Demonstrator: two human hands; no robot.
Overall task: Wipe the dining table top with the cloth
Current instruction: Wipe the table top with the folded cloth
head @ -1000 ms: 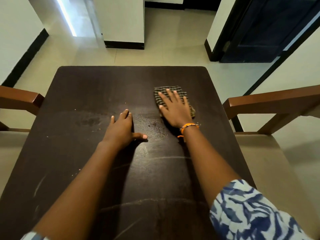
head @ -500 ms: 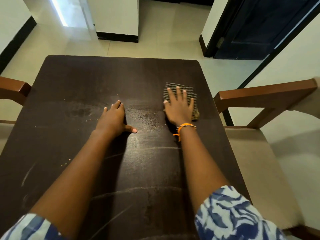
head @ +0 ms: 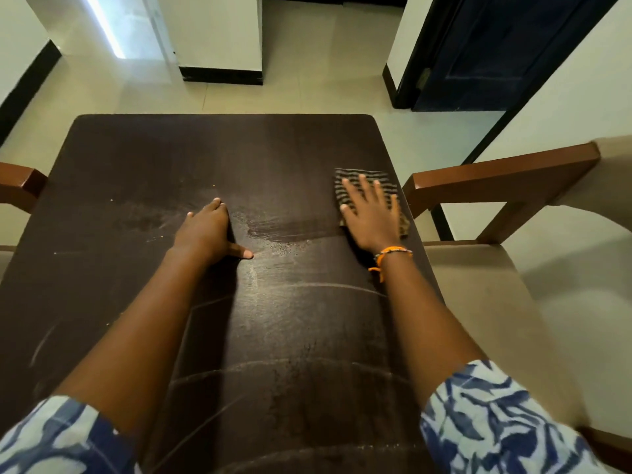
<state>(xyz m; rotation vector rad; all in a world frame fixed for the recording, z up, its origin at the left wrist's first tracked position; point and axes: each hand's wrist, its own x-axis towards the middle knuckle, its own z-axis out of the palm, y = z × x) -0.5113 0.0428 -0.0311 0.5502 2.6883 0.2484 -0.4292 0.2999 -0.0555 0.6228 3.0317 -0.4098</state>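
- Over on the dining table (head: 143,159), head view, the only view we get: the cloth (head: 367,181) has slid from near the middle out toward the table's right edge since a second ago, with a darker clean streak behind it.
- right hand (head: 371,217) lies flat on the cloth, fingers spread, pressing rather than gripping.
- left hand (head: 207,230) hasn't budged, palm down on the table mid-way across, fingers together, thumb out, holding nothing.
- So that strip looks wiped; crumbs and dusty smears left of the left hand and the arcs nearer the person still need passes, I reckon.
- Count: one cloth, one table, two hands, two chairs, one each side.
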